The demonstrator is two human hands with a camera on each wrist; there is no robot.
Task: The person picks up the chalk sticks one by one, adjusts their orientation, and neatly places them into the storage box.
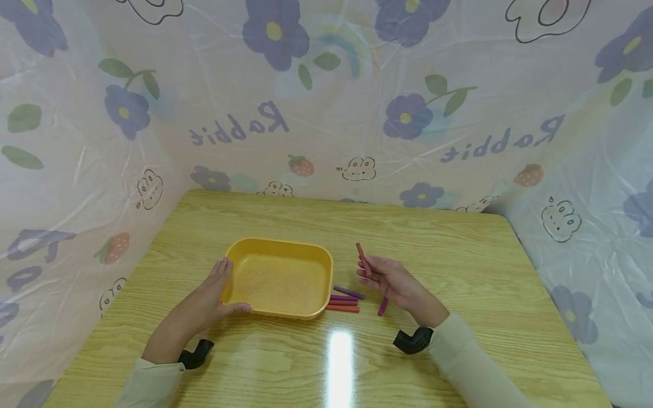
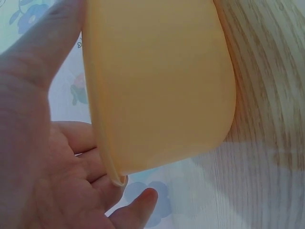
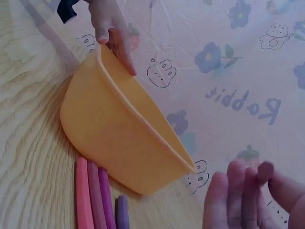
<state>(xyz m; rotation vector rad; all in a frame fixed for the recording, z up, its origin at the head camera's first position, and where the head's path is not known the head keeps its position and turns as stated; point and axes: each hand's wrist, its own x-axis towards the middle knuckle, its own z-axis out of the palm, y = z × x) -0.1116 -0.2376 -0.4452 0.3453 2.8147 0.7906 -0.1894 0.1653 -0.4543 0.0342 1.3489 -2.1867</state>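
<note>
A yellow plastic basin (image 1: 278, 277) stands on the table, with nothing visible inside it. My left hand (image 1: 206, 294) holds its left end, thumb at the near rim and fingers along the left rim. In the left wrist view the basin wall (image 2: 162, 86) fills the middle. To the right of the basin, my right hand (image 1: 393, 280) pinches a dark red crayon-like stick (image 1: 363, 258) above the table. Its blunt end (image 3: 265, 172) shows between thumb and fingers in the right wrist view.
Beside the basin's right end lie a red stick (image 1: 347, 309), a magenta stick (image 1: 346, 297) and a grey-purple stick (image 1: 349, 292), among several. A purple stick (image 1: 382, 306) lies partly under my right hand. Patterned sheeting (image 1: 326, 113) surrounds the wooden table (image 1: 285, 362).
</note>
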